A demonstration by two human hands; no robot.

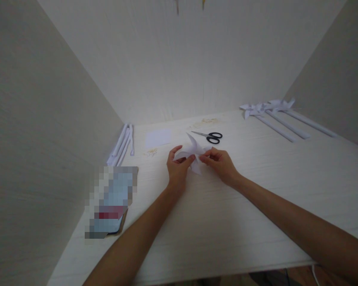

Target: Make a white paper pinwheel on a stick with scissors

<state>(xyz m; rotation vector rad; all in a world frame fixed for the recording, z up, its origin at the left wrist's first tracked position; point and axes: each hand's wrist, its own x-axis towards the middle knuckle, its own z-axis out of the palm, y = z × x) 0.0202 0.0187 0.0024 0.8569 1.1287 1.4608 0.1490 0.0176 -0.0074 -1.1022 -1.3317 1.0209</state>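
Between my left hand point(177, 169) and right hand point(220, 163), fingers pinch a half-folded paper pinwheel point(193, 151); finished ones point(267, 106) lie far right, bare sticks point(122, 145) wait far left.

Scissors point(210, 137) just beyond, sides open

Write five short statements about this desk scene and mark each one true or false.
1. Both hands hold the folded white paper piece. True.
2. The left hand grips the scissors. False: they lie on the table, beyond the paper piece.
3. A flat white paper square lies left of the scissors. True.
4. The finished paper pinwheels lie at the far left. False: far right.
5. The right hand rests empty. False: it pinches the paper piece.
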